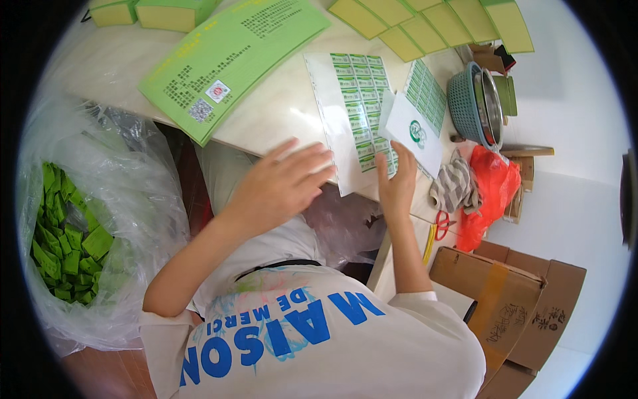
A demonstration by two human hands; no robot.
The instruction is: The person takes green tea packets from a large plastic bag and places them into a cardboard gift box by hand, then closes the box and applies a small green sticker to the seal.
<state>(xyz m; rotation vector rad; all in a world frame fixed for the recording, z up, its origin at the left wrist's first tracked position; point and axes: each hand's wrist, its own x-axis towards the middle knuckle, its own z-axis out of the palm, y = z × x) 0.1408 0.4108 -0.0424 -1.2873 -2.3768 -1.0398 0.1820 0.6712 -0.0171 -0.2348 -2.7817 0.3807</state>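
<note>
My left hand (291, 182) is spread at the table's front edge, its fingertips by the left border of a sheet of green and white stickers (361, 99). Nothing shows in it. My right hand (400, 182) is over the lower right part of that sheet, thumb and fingers apart with stickers visible between them. A white paper with a green logo (413, 127) overlaps the sheet's right side. Under that paper lies a second sticker sheet (426, 95). Left of the sheets is a large flat green printed carton (224, 65) bearing writing and a printed code, one corner past the table edge.
Green and yellow boxes (167, 16) and a fanned row of cartons (433, 27) line the far side. A clear plastic bag (144, 199) holds several green packets (72, 249). At right are a blue basket (466, 102), striped cloth (453, 184), red plastic bag (491, 192), scissors (441, 224) and cardboard boxes (498, 299).
</note>
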